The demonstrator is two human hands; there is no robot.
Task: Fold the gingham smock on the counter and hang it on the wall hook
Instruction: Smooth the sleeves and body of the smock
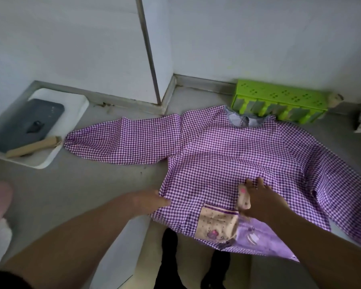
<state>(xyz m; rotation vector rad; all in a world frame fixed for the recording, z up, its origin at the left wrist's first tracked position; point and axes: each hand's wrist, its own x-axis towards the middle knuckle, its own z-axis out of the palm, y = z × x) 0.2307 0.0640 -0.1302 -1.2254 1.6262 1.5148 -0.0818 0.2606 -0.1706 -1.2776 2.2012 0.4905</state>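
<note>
The purple-and-white gingham smock lies spread flat on the grey counter, neck toward the wall, one sleeve stretched out to the left. Its lower hem hangs over the counter's front edge and shows a beige pocket beside a lilac panel. My left hand rests on the smock's lower left side edge, fingers pinching the fabric. My right hand presses on the front just above the pocket, holding a small fold of beige cloth. No wall hook is visible.
A white tray at the left holds a dark phone and a cardboard tube, close to the sleeve cuff. A green perforated rack stands against the wall behind the collar. A white pillar corner juts forward.
</note>
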